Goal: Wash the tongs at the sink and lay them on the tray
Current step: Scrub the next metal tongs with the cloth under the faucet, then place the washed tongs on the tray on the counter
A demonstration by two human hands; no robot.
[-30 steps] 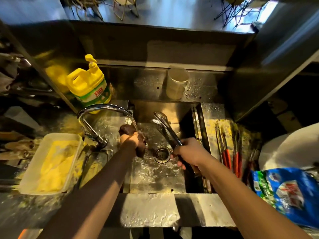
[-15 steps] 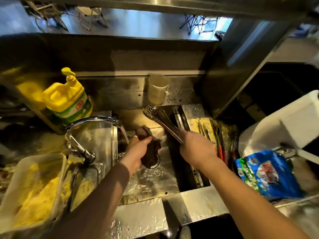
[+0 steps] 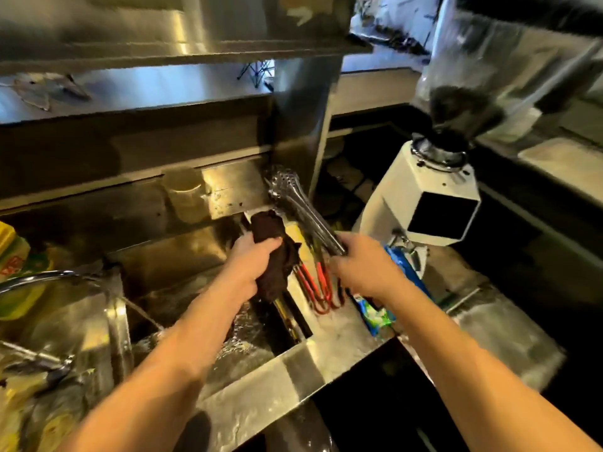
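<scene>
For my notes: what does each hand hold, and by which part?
Right hand grips the metal tongs by the handle end. Left hand grips a dark cloth around its middle.

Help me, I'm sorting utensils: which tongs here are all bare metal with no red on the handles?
The tongs gripped in the right hand, raised with perforated tips pointing up. The others, the red-handled tongs, lie on the tray beside the sink.

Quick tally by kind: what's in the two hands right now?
Metal tongs: 1, gripped by the right hand
Dark cloth: 1, gripped by the left hand
Total: 2
</scene>
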